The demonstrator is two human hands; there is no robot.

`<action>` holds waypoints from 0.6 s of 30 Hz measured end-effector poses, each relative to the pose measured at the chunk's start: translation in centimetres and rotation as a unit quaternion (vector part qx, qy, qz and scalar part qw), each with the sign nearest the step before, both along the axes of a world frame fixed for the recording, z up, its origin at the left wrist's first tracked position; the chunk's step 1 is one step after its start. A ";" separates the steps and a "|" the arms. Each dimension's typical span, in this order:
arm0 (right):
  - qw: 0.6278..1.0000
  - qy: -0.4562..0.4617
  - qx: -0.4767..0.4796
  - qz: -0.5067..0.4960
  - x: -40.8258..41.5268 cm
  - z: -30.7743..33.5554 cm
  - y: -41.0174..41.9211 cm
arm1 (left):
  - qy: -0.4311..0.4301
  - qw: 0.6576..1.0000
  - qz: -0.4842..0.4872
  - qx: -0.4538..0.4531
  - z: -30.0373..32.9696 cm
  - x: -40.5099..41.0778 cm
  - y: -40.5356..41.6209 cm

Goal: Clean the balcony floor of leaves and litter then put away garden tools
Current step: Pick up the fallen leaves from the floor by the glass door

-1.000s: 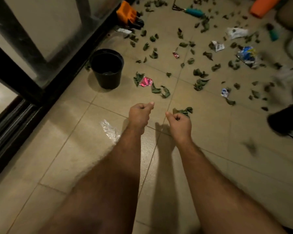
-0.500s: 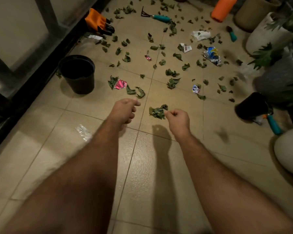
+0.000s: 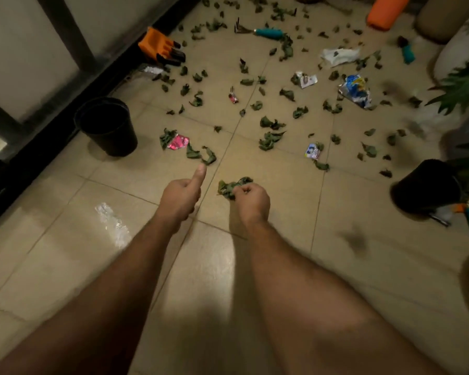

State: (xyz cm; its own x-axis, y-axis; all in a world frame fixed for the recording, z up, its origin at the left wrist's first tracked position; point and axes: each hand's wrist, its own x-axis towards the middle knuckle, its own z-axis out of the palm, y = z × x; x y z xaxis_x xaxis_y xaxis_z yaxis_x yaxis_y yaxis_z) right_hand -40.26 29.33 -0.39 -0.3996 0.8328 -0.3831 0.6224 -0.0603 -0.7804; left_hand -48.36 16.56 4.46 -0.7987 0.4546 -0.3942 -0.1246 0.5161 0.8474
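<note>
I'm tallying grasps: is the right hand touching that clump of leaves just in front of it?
Touching. The head view shows the right hand with its curled fingers pinching the clump of leaves, no gap between them.

Single head-worn, wide-angle view, looking forward and steeply down from above the person's own forearms, which enter from the bottom edge and converge toward the frame centre. The left hand (image 3: 181, 196) and right hand (image 3: 251, 199) lie near mid-frame, closest to the lens after the forearms. Beyond them the tiled floor (image 3: 344, 269) recedes toward the top edge. A dark door frame (image 3: 65, 36) runs diagonally along the upper left, with a black bucket (image 3: 106, 127) beside it; planters and foliage crowd the right edge. Straight tile joints bow outward near the borders, typical of the wide lens. No second view is supplied, so nothing overlaps.
</note>
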 end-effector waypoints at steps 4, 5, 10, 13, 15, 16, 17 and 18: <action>0.999 -0.016 -0.036 0.018 -0.3 1.5 2.1 | 0.062 0.993 0.006 -0.097 3.6 1.0 1.3; 0.998 -0.022 -0.049 0.037 -0.4 2.2 2.2 | 0.060 0.991 -0.001 -0.121 4.5 1.4 1.5; 0.994 -0.031 -0.028 0.101 0.2 3.2 4.3 | 0.085 0.979 -0.040 -0.181 5.4 1.7 5.0; 0.985 -0.056 0.020 0.161 0.7 1.9 7.1 | 0.119 0.967 -0.052 -0.221 2.1 1.7 6.5; 0.971 -0.081 0.085 0.211 0.5 0.8 8.8 | 0.131 0.964 -0.037 -0.227 -0.6 1.7 6.4; 0.960 -0.086 0.116 0.239 0.1 0.1 9.4 | 0.131 0.966 -0.025 -0.221 -1.8 1.7 6.1; 0.950 -0.081 0.135 0.268 -0.2 -0.3 9.8 | 0.133 0.967 -0.017 -0.215 -2.7 1.6 5.7; 0.941 -0.076 0.143 0.297 -0.8 -0.8 10.0 | 0.133 0.969 -0.010 -0.209 -3.6 1.5 5.3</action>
State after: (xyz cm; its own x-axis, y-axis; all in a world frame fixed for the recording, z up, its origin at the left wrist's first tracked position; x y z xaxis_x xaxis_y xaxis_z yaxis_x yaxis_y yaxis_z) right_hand -41.08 39.33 -1.22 -0.7860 0.5577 -0.2668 0.5854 0.5328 -0.6111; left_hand -46.91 21.82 0.83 -0.8902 0.3154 -0.3286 0.0830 0.8216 0.5639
